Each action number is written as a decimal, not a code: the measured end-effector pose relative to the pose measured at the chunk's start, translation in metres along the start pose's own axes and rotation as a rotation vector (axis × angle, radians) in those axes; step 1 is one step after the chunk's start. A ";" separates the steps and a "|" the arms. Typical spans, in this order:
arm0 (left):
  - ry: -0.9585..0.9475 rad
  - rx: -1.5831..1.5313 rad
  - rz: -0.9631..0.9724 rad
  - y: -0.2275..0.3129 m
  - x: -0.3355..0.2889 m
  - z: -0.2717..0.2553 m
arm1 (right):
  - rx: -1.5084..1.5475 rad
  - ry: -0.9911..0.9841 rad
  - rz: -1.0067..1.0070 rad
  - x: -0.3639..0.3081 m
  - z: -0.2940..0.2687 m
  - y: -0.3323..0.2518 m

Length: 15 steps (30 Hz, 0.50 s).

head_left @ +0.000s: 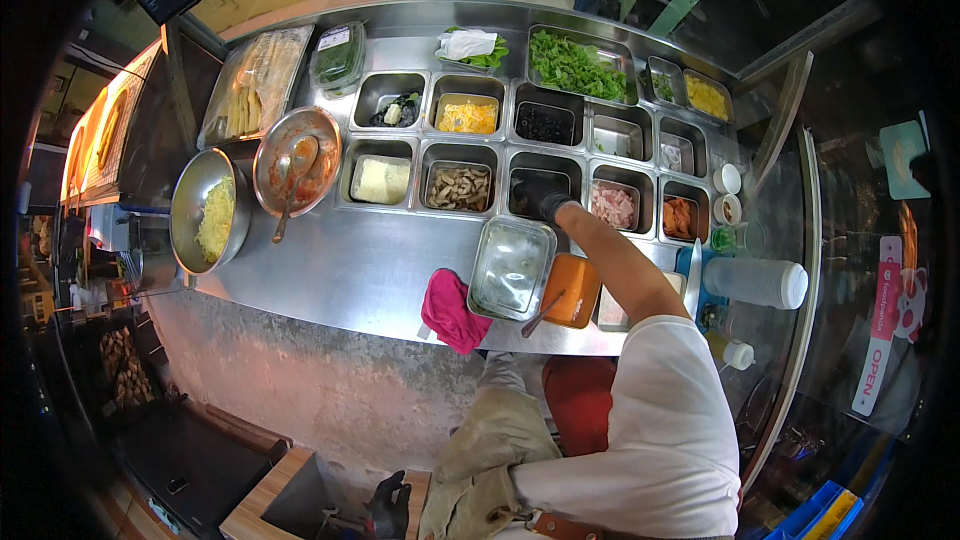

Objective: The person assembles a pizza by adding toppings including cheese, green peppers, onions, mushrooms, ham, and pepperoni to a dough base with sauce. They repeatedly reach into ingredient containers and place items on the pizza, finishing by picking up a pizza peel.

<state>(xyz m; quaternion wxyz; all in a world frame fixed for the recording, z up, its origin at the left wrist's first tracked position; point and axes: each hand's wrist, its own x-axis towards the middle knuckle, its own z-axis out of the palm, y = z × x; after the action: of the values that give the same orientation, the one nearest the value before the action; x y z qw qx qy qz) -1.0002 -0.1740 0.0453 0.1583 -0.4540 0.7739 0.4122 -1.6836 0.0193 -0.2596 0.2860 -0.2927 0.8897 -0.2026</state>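
Note:
My right hand [553, 204], in a black glove, reaches into a dark-looking steel pan [520, 185] in the front row. Its fingers blend into the shadow there, so their grip is hidden. Low at the left, my left hand [388, 506], also gloved in black, hangs away from the counter near a wooden box, fingers loosely apart and nothing visible in them. Beside the right hand's pan are sliced mushrooms [459, 187] on the left and chopped pink meat [613, 207] on the right. Below my right wrist stand a clear-looking rectangular container [512, 268] and a tray of orange sauce [571, 292] with a spoon.
Two steel bowls, one with shredded yellow food [215, 220] and one with red sauce and a ladle [296, 162], stand at the left. A pink cloth [454, 311] lies at the front edge. A knife [694, 280] and white-capped bottle [757, 282] are at the right. Leafy greens [577, 64] sit behind.

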 end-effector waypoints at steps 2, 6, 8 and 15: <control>-0.003 0.011 0.019 0.005 -0.001 0.001 | 0.009 0.014 0.034 -0.005 -0.006 -0.004; -0.003 0.042 0.031 0.010 -0.001 0.001 | -0.247 -0.099 -0.049 -0.015 -0.024 -0.008; 0.004 0.063 0.059 0.009 -0.001 0.000 | -0.389 -0.140 -0.069 -0.019 -0.033 -0.009; 0.013 0.128 0.082 0.000 -0.010 0.000 | 0.793 -0.109 0.165 -0.042 -0.065 -0.018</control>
<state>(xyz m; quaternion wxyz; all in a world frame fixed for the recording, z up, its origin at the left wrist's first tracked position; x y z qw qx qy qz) -0.9949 -0.1688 0.0517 0.1649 -0.4135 0.8178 0.3648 -1.6896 0.0452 -0.1847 0.4389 -0.0977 0.7466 -0.4904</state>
